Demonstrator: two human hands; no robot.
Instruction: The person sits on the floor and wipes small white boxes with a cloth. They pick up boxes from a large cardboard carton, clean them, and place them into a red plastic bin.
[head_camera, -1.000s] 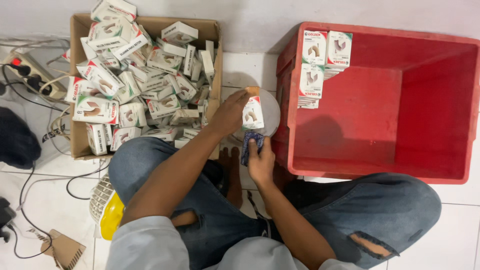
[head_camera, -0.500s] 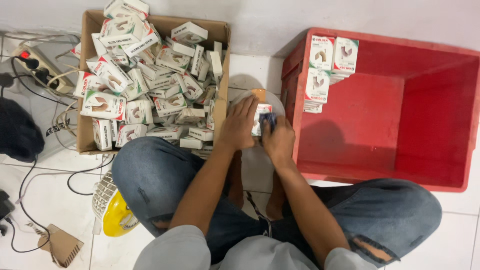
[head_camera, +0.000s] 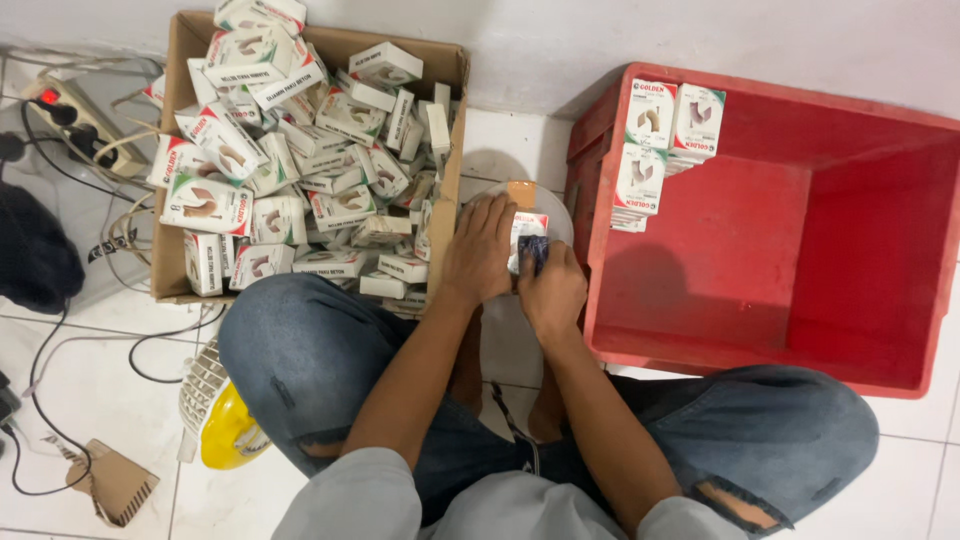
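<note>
My left hand (head_camera: 480, 250) holds a small white carton (head_camera: 527, 232) with red and green print, low over a round pale lid or dish (head_camera: 520, 200) on the floor between a cardboard box and a red crate. My right hand (head_camera: 552, 290) presses a small dark blue object (head_camera: 533, 252) against the carton's lower side. Both hands touch the carton, fingers curled round it. What the blue object is cannot be made out.
A cardboard box (head_camera: 178, 262) at the left is heaped with several identical cartons. The red plastic crate (head_camera: 760, 340) at the right has a few cartons stacked in its far left corner. A power strip (head_camera: 70, 115), cables and a yellow fan (head_camera: 225, 425) lie at the left.
My hands came together: the left lowered the carton from beside the crate's edge to the floor dish, and the right moved up against it with the blue object.
</note>
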